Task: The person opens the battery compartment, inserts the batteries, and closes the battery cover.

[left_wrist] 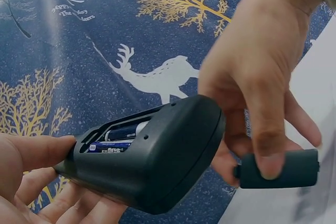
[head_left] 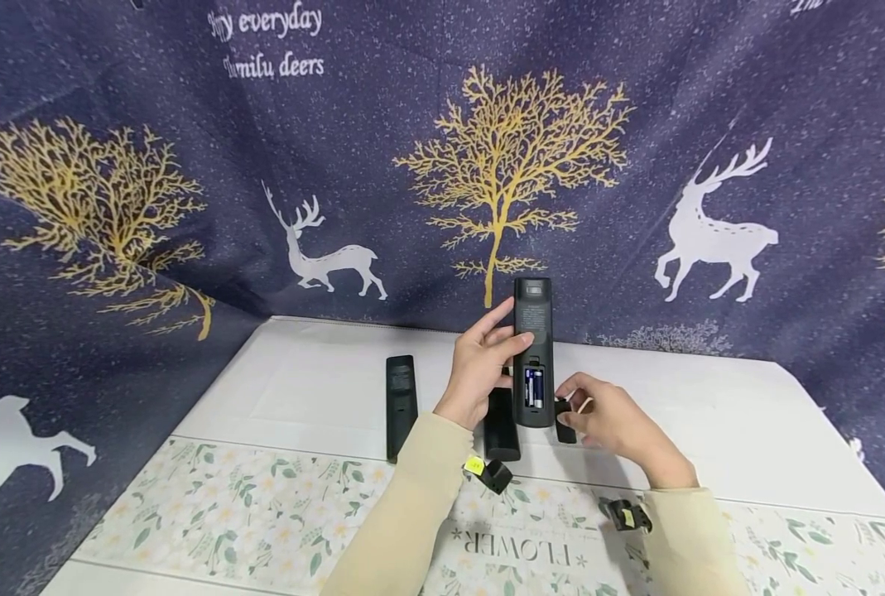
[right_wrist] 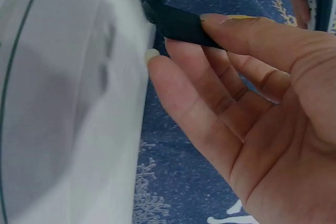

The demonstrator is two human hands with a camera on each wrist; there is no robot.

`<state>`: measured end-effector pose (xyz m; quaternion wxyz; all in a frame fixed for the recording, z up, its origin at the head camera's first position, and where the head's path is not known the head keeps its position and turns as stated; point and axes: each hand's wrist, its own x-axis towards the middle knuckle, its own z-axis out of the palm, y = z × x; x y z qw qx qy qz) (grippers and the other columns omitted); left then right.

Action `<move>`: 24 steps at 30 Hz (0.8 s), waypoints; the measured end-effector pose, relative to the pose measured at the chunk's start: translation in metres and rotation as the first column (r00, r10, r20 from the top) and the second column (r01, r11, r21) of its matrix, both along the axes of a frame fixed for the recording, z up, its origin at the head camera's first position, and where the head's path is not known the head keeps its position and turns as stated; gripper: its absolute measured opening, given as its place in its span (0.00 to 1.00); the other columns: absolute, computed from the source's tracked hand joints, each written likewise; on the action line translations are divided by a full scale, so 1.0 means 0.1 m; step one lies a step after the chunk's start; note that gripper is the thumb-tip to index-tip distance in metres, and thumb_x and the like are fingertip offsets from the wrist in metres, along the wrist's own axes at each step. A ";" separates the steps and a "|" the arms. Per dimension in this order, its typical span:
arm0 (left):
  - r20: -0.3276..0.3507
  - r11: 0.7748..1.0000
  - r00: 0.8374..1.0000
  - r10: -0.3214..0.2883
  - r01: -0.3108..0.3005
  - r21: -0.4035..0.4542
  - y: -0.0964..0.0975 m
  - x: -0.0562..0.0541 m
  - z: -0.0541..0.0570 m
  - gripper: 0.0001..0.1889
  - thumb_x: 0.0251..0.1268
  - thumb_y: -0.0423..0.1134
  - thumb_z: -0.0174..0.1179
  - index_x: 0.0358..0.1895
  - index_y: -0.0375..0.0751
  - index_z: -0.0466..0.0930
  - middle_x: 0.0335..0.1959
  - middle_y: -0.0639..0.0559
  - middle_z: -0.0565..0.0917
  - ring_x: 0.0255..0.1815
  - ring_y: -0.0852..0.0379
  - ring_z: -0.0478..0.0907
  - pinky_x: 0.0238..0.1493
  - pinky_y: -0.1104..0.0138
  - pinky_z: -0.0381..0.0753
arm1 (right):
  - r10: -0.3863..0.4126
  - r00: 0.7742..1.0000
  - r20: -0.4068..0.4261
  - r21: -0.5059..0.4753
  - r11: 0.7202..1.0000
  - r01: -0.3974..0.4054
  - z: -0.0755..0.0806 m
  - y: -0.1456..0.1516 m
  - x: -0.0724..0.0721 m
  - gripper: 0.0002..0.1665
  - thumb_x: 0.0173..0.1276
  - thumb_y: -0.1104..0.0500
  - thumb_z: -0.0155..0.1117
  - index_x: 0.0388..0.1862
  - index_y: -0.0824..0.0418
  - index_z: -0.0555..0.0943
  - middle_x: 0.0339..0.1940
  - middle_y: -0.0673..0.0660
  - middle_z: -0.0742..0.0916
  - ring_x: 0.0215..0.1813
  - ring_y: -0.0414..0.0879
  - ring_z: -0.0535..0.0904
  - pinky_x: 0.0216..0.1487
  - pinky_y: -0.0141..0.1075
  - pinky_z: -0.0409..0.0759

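My left hand (head_left: 479, 364) grips a black remote control (head_left: 534, 331) by its sides, back towards me, thumb across it. Its battery compartment is uncovered, and two blue-and-silver batteries (head_left: 534, 388) lie inside; the left wrist view shows them side by side. Just right of the remote's lower end, my right hand (head_left: 606, 414) pinches a small black battery cover (head_left: 565, 422) between thumb and fingers. In the left wrist view the cover (left_wrist: 281, 169) is apart from the remote, with small tabs at its ends. The right wrist view shows the cover (right_wrist: 184, 24) edge-on.
A second black remote (head_left: 401, 406) lies on the table to the left. Another black remote (head_left: 502, 426) lies beneath the held one, partly hidden. The white table (head_left: 300, 389) has a floral strip along the front, and a blue deer-print cloth (head_left: 382, 165) hangs behind.
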<state>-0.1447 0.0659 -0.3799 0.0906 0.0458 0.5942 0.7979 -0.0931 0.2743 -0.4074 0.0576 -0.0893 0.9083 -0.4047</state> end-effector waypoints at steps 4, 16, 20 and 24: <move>-0.003 1.000 1.000 -0.002 0.002 0.003 0.00 0.00 0.00 0.33 0.70 0.33 0.72 0.75 0.66 0.78 0.56 0.54 0.88 0.36 0.55 0.85 0.34 0.57 0.87 | -0.004 1.000 -0.029 -0.060 0.998 0.002 0.06 -0.01 0.02 0.15 0.70 0.71 0.71 0.54 0.68 0.80 0.37 0.58 0.82 0.35 0.49 0.86 0.32 0.45 0.89; -0.004 1.000 1.000 0.009 -0.009 -0.001 0.02 -0.01 -0.01 0.33 0.70 0.34 0.72 0.74 0.65 0.79 0.55 0.54 0.89 0.36 0.55 0.84 0.31 0.58 0.87 | -0.047 0.988 -0.148 -0.136 0.990 0.027 0.19 -0.01 0.06 0.17 0.74 0.69 0.69 0.59 0.69 0.79 0.39 0.59 0.84 0.37 0.50 0.88 0.34 0.44 0.90; -0.006 1.000 1.000 0.010 -0.010 -0.008 0.01 -0.01 -0.01 0.34 0.70 0.34 0.72 0.76 0.63 0.77 0.55 0.54 0.89 0.37 0.55 0.84 0.32 0.58 0.87 | -0.073 0.983 -0.170 -0.136 0.990 0.050 0.21 0.00 0.07 0.17 0.74 0.69 0.69 0.60 0.69 0.80 0.39 0.59 0.84 0.37 0.50 0.87 0.35 0.46 0.90; -0.003 1.000 1.000 0.012 -0.012 -0.006 0.02 -0.01 -0.01 0.34 0.70 0.34 0.72 0.76 0.63 0.77 0.54 0.55 0.89 0.36 0.55 0.84 0.31 0.59 0.87 | -0.088 0.975 -0.204 -0.113 0.991 0.066 0.24 0.00 0.08 0.18 0.75 0.68 0.68 0.61 0.69 0.80 0.40 0.59 0.84 0.36 0.48 0.87 0.35 0.45 0.90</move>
